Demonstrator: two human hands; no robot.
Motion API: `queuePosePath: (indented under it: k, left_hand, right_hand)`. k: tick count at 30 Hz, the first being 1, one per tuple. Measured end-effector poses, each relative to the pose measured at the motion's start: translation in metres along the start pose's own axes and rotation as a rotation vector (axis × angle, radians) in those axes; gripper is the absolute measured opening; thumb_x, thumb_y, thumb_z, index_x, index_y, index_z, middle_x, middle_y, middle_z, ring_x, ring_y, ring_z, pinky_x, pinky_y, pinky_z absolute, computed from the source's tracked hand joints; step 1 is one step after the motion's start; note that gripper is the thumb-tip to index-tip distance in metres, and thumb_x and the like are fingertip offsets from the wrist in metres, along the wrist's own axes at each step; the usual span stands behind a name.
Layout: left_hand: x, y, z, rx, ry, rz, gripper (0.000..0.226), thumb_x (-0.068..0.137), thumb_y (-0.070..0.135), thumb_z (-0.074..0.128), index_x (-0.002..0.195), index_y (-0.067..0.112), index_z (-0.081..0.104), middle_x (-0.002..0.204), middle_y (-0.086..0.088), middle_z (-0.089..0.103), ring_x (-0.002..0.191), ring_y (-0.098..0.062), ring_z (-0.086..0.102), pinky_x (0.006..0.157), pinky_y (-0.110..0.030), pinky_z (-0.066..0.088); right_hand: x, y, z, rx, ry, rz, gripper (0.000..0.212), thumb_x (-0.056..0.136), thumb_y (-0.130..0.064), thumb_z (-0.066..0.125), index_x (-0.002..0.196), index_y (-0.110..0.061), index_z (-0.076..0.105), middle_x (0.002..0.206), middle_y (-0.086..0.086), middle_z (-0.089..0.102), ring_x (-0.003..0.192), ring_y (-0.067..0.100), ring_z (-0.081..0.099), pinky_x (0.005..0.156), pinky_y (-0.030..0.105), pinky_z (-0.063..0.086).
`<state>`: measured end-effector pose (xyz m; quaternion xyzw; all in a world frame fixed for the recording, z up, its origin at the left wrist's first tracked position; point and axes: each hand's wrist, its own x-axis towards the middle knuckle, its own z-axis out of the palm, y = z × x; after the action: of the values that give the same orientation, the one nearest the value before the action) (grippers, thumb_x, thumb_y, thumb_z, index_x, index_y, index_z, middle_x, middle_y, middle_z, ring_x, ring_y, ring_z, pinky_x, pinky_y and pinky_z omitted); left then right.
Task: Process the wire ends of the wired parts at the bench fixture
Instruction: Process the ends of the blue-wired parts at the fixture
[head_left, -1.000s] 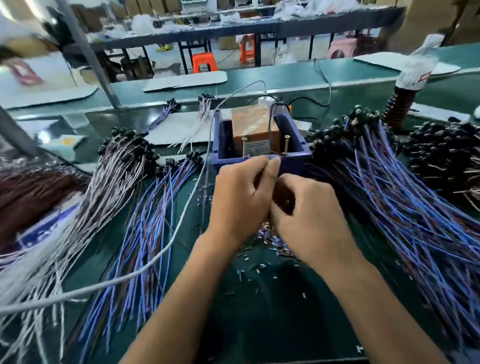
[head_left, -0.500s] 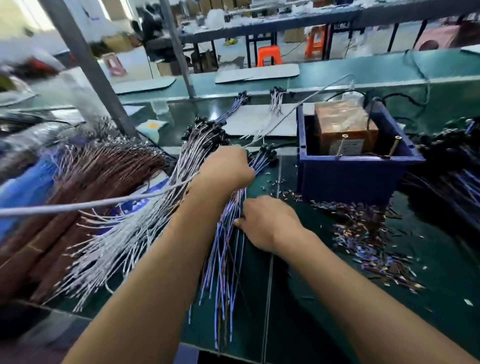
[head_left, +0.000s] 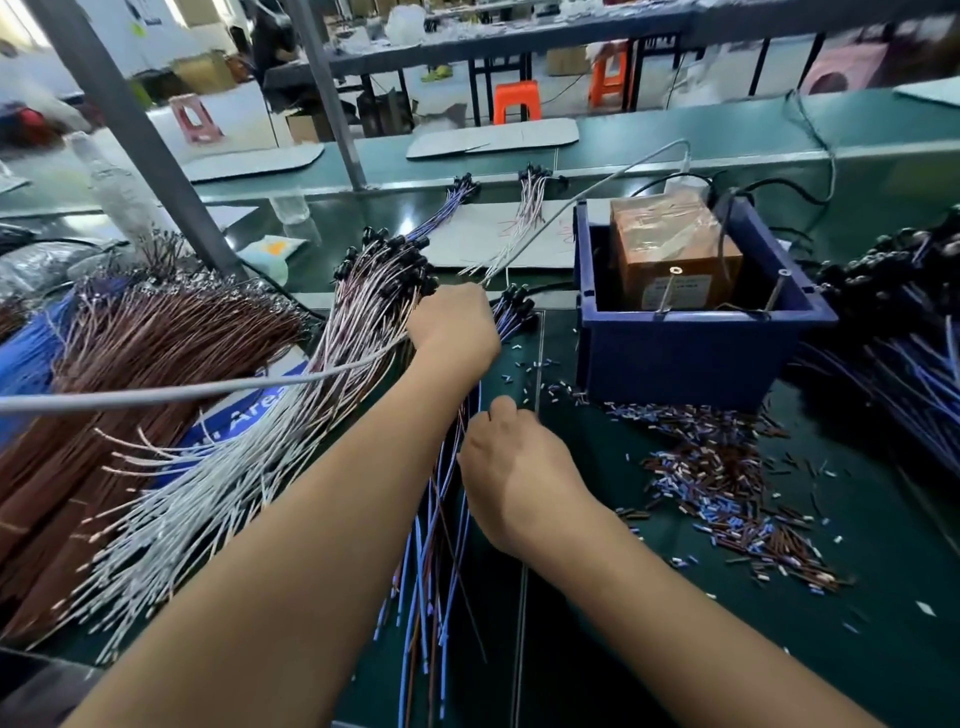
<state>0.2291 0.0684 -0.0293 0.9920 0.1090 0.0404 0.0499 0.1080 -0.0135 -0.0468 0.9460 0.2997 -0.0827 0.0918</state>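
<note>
A bundle of blue and brown wired parts with black heads lies on the green bench, left of the blue bin. Inside the bin stands the fixture, a brown taped box with two metal pins at its front. My left hand is curled over the head end of the bundle, its fingers hidden. My right hand pinches a few of the blue wires partway down their length. The wire ends point toward me.
White-wired parts and a brown wire heap fill the left. A grey cable crosses over them to the bin. Cut insulation bits litter the bench before the bin. More blue-wired parts lie at right.
Both hands left the front of the blue bin and moved left onto the blue-wire bundle, and my view swung left with them. Over the last half second they barely shifted.
</note>
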Motion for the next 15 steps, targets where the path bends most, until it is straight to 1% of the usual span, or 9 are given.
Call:
queuePosePath:
  k: [3, 5, 6, 7, 9, 10, 12, 14, 15]
  left_hand:
    - [-0.001, -0.002, -0.001, -0.082, -0.021, -0.002, 0.010, 0.086, 0.006, 0.060, 0.093, 0.011, 0.056, 0.111, -0.018, 0.069, 0.100, -0.039, 0.066, 0.073, -0.037, 0.046]
    - [-0.004, -0.003, -0.003, -0.144, 0.017, -0.008, 0.012, 0.085, 0.016, 0.064, 0.089, 0.011, 0.053, 0.103, -0.014, 0.067, 0.092, -0.036, 0.061, 0.072, -0.035, 0.044]
    - [-0.005, -0.004, -0.005, -0.181, 0.059, -0.006, 0.015, 0.086, 0.023, 0.063, 0.090, 0.011, 0.055, 0.101, -0.013, 0.065, 0.091, -0.035, 0.060, 0.073, -0.035, 0.044]
    - [-0.006, -0.004, -0.007, -0.216, 0.107, -0.001, 0.019, 0.088, 0.028, 0.061, 0.094, 0.010, 0.059, 0.103, -0.013, 0.066, 0.094, -0.034, 0.060, 0.075, -0.036, 0.046]
    - [-0.006, -0.004, -0.014, -0.313, 0.181, 0.010, 0.027, 0.093, 0.031, 0.054, 0.104, 0.008, 0.063, 0.106, -0.013, 0.068, 0.100, -0.034, 0.061, 0.082, -0.038, 0.048]
    - [-0.007, -0.003, -0.019, -0.385, 0.200, 0.015, 0.026, 0.094, 0.030, 0.052, 0.103, 0.008, 0.062, 0.102, -0.012, 0.068, 0.098, -0.033, 0.061, 0.081, -0.039, 0.046]
    - [-0.012, -0.002, -0.027, -0.612, 0.221, -0.009, 0.015, 0.096, 0.026, 0.049, 0.091, 0.013, 0.055, 0.090, -0.007, 0.069, 0.088, -0.027, 0.061, 0.075, -0.039, 0.044]
    - [-0.020, 0.001, -0.034, -0.951, 0.249, -0.077, 0.009, 0.097, 0.020, 0.046, 0.089, 0.018, 0.049, 0.080, -0.003, 0.073, 0.078, -0.021, 0.061, 0.072, -0.041, 0.046]
    - [-0.025, 0.002, -0.037, -1.132, 0.261, -0.123, 0.009, 0.099, 0.017, 0.044, 0.091, 0.019, 0.048, 0.077, -0.003, 0.072, 0.071, -0.018, 0.058, 0.068, -0.040, 0.045]
  right_hand:
    - [0.002, 0.000, 0.003, -0.007, 0.034, 0.014, 0.011, 0.102, -0.017, 0.048, 0.104, -0.015, 0.059, 0.095, 0.007, 0.041, 0.103, 0.027, 0.043, 0.078, 0.035, 0.042]
    - [0.006, 0.000, 0.004, 0.012, 0.028, 0.013, 0.016, 0.102, -0.018, 0.049, 0.108, -0.014, 0.063, 0.088, 0.006, 0.040, 0.098, 0.027, 0.042, 0.076, 0.036, 0.042]
    - [0.009, 0.000, 0.004, 0.031, 0.017, 0.012, 0.018, 0.102, -0.018, 0.048, 0.111, -0.014, 0.063, 0.088, 0.006, 0.042, 0.097, 0.027, 0.042, 0.075, 0.036, 0.042]
    - [0.012, 0.001, 0.003, 0.069, 0.008, 0.014, 0.021, 0.102, -0.019, 0.048, 0.115, -0.014, 0.064, 0.093, 0.007, 0.049, 0.099, 0.028, 0.045, 0.074, 0.036, 0.042]
    - [0.018, 0.007, -0.003, 0.188, 0.009, 0.020, 0.031, 0.104, -0.018, 0.045, 0.130, -0.017, 0.062, 0.112, 0.010, 0.061, 0.110, 0.032, 0.056, 0.076, 0.039, 0.044]
    - [0.021, 0.012, -0.005, 0.242, 0.025, 0.029, 0.033, 0.106, -0.019, 0.042, 0.134, -0.018, 0.061, 0.117, 0.011, 0.064, 0.113, 0.035, 0.060, 0.080, 0.040, 0.047]
    - [0.023, 0.020, -0.007, 0.356, 0.060, 0.061, 0.036, 0.112, -0.028, 0.035, 0.134, -0.012, 0.059, 0.121, 0.017, 0.064, 0.114, 0.040, 0.062, 0.086, 0.042, 0.049]
    - [0.022, 0.022, -0.003, 0.537, 0.091, 0.121, 0.046, 0.112, -0.042, 0.033, 0.132, -0.005, 0.051, 0.120, 0.021, 0.063, 0.112, 0.044, 0.061, 0.080, 0.044, 0.043]
    - [0.021, 0.022, -0.001, 0.604, 0.112, 0.143, 0.049, 0.110, -0.047, 0.033, 0.130, -0.004, 0.047, 0.116, 0.021, 0.064, 0.109, 0.044, 0.060, 0.076, 0.043, 0.040]
